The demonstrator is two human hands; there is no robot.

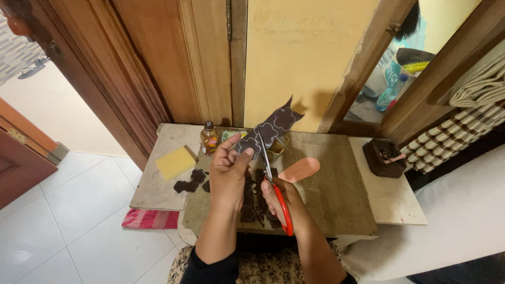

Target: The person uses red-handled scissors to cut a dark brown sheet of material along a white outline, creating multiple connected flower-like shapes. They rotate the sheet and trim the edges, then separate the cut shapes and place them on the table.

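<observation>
My left hand (229, 171) pinches a dark brown scalloped strip (272, 128) of thin sheet and holds it up above a low wooden table (336, 194). My right hand (281, 202) grips red-handled scissors (273, 184), blades pointing up and meeting the strip's lower end beside my left thumb. Several dark brown cut pieces (190, 182) lie on the table below and left of my hands. A pink oval piece (300, 169) lies just right of the scissors.
A yellow sponge-like square (175, 162) and a small brown bottle (209, 138) stand at the table's left. A dark wooden box (384, 156) sits at the right. A red striped cloth (151, 218) lies on the white floor tiles. Wooden door frames rise behind the table.
</observation>
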